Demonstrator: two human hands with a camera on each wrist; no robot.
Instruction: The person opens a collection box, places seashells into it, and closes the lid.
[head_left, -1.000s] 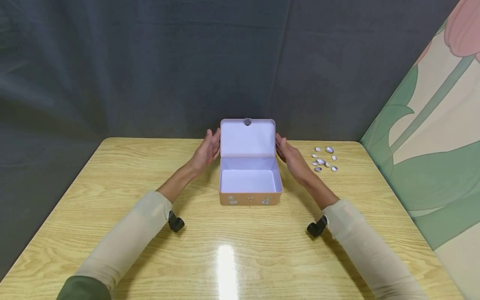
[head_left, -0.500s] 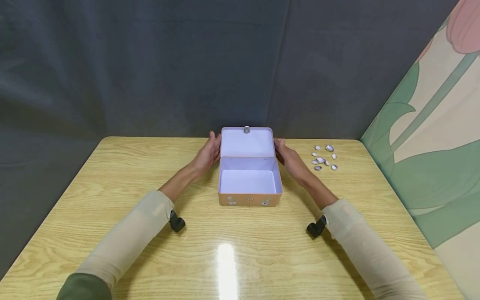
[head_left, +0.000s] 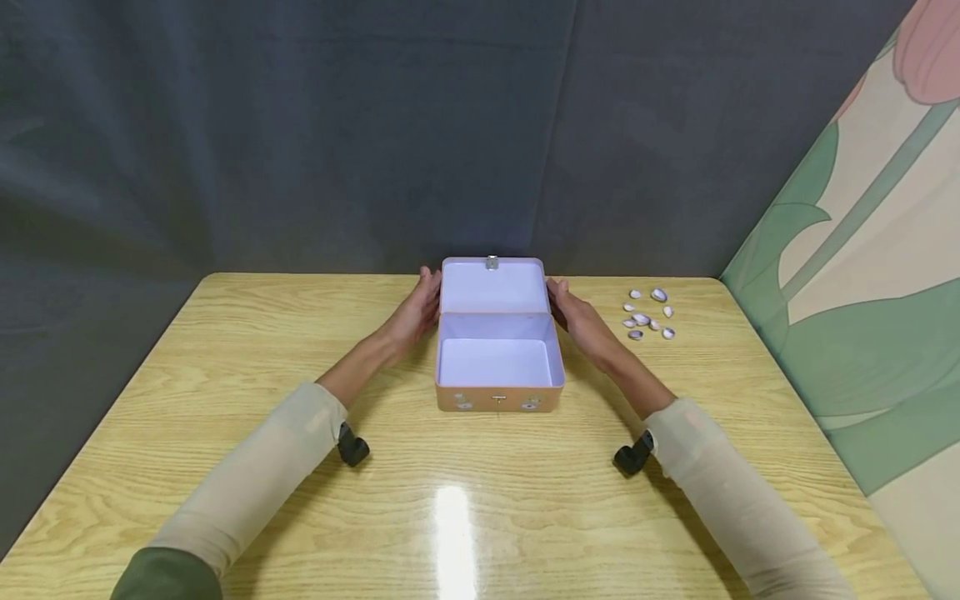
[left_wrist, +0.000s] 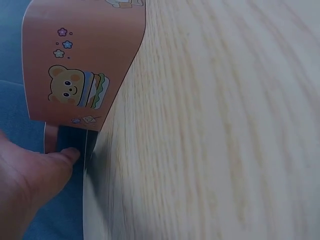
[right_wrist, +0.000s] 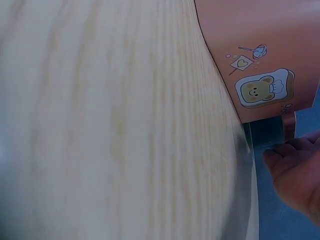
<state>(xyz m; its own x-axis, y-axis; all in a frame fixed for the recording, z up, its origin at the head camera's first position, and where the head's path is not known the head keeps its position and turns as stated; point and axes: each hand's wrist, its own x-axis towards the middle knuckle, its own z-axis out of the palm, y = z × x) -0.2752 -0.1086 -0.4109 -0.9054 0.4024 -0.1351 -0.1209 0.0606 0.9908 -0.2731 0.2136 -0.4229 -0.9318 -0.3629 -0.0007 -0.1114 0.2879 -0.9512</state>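
From my head view, the open orange tin box [head_left: 498, 367] sat mid-table [head_left: 225, 350], my left hand [head_left: 415, 310] and right hand [head_left: 574, 312] flanking its tilted-back lid [head_left: 493, 286], fingers straight. Only my wrist views showed the box's cartoon bear stickers [left_wrist: 77, 90]; shells [head_left: 648, 315] lay to the right.

This looks like a small recording corner, not a real home. A dark grey cloth [head_left: 300, 125] hangs behind the light wooden table [head_left: 225, 350], and a panel with a painted flower [head_left: 862, 250] stands at the right.
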